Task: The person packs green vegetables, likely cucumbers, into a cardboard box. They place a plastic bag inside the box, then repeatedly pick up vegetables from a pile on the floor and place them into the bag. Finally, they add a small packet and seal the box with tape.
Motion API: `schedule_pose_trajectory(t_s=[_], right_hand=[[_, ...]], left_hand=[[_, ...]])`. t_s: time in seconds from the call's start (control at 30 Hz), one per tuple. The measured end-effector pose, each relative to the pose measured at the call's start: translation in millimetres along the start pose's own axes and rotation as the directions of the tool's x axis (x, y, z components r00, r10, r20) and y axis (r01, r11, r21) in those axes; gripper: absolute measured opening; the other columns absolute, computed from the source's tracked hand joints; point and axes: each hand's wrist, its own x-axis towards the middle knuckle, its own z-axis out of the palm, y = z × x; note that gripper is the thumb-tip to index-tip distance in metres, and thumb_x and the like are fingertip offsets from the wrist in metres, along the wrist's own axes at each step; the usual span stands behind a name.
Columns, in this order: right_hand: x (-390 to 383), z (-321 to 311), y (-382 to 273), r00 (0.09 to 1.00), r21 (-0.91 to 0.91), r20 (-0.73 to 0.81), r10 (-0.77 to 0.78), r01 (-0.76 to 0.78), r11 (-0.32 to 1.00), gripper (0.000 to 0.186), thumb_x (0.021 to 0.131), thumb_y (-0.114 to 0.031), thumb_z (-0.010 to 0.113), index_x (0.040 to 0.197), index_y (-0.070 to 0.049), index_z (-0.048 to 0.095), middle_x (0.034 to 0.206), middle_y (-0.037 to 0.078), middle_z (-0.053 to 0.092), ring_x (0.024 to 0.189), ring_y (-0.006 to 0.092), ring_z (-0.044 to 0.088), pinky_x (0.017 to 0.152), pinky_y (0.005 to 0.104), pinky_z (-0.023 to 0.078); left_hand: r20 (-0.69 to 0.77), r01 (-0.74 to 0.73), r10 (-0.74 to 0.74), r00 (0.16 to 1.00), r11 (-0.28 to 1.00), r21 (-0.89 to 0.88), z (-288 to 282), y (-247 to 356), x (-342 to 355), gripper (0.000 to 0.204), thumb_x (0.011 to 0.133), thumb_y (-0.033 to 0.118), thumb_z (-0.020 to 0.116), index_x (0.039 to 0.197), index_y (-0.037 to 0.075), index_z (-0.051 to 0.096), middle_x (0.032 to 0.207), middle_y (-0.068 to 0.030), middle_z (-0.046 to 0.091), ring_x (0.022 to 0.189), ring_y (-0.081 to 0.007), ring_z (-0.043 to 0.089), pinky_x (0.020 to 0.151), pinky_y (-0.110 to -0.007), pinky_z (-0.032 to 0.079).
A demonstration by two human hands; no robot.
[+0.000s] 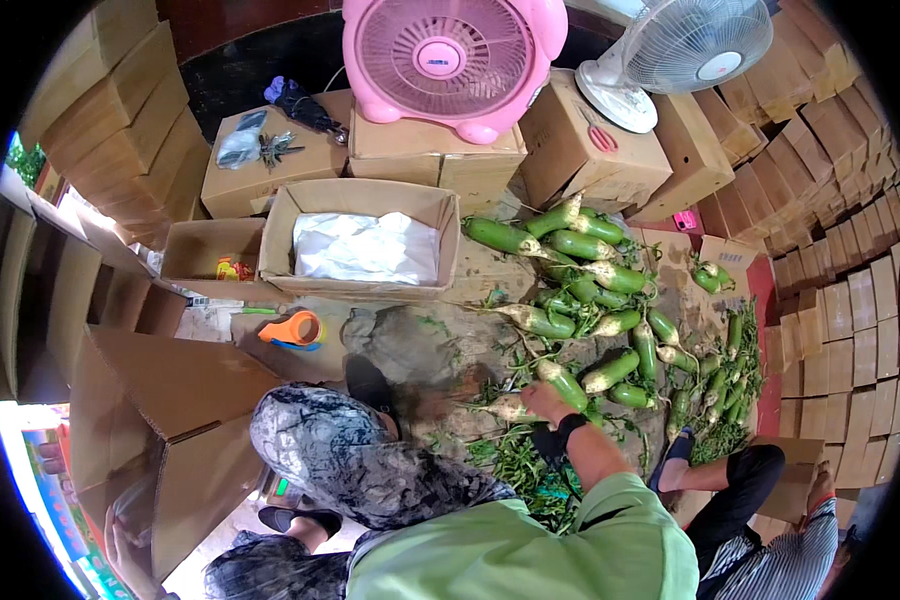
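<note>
My right hand, with a dark band at its wrist, is closed around a green radish whose pale tip sticks out to the left. Just beyond it lies another green radish. Many more long green radishes with pale ends are spread over the floor, and cut leaves lie below my right hand. At the lower left, my left hand rests with fingers stretched out along an open brown carton. Its palm side is hidden.
A carton lined with white plastic stands ahead, beside an orange tape dispenser. Behind are a pink fan, a white fan and red scissors on boxes. A co-worker sits at the right, near stacked cartons.
</note>
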Motion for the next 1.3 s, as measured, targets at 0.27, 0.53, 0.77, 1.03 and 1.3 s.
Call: schedule_pose_trajectory(t_s=[0.27,0.53,0.77,1.03,1.3], right_hand=[[39.0,-96.0,68.3,0.602,0.962,-0.069,0.795,-0.171,0.212,0.034,0.080,-0.004,0.054,0.114,-0.005,0.050,0.086,0.010,0.060,0.057,0.0198,0.060,0.040,0.0323,0.042],[72.6,-140.3,109.3,0.553,0.971,0.010,0.833,-0.203,0.124,0.058,0.081,-0.002,0.050,0.134,-0.012,0.028,0.105,0.010,0.054,0.061,0.0177,0.059,0.043,0.0290,0.043],[91.3,-155.4,103.3,0.736,0.962,0.046,0.675,-0.215,0.170,0.074,0.076,0.002,0.051,0.137,-0.010,0.011,0.085,0.012,0.056,0.063,0.0215,0.061,0.047,0.0336,0.049],[109.4,-138.0,144.8,0.756,0.990,0.135,0.640,-0.134,-0.051,0.065,0.073,0.008,0.047,0.132,0.006,0.019,0.072,0.018,0.054,0.054,0.0244,0.053,0.043,0.0366,0.040],[105.5,-117.5,215.2,0.812,0.919,-0.053,0.581,-0.188,0.348,0.035,0.078,0.002,0.050,0.112,0.010,0.044,0.086,0.022,0.060,0.065,0.0239,0.059,0.051,0.0346,0.046]], left_hand=[[0.138,-0.090,0.069,0.988,0.984,0.155,-22.4,-0.5,6.9,0.040,0.092,0.021,0.048,0.123,-0.004,0.047,0.119,-0.0090,0.052,0.103,-0.0146,0.049,0.093,-0.027,0.038],[-0.010,0.127,-0.129,0.992,0.986,-0.111,-46.2,-13.2,19.5,0.045,0.080,0.003,0.062,0.123,0.004,0.049,0.115,-0.0116,0.056,0.104,-0.0178,0.053,0.084,-0.027,0.046],[-0.037,0.089,-0.087,0.995,0.994,0.055,-27.9,-7.1,11.0,0.039,0.091,0.019,0.051,0.124,0.000,0.048,0.105,-0.0032,0.056,0.088,-0.0061,0.050,0.067,-0.016,0.037],[0.085,0.064,-0.080,0.993,0.982,0.176,-46.5,-6.8,14.6,0.039,0.092,0.020,0.048,0.125,0.000,0.048,0.117,-0.0067,0.054,0.100,-0.0137,0.052,0.083,-0.025,0.043],[0.089,0.136,-0.139,0.986,0.990,0.040,-22.2,-15.5,28.1,0.040,0.092,0.021,0.049,0.126,0.000,0.047,0.106,-0.0026,0.056,0.086,-0.0069,0.048,0.074,-0.019,0.038]])
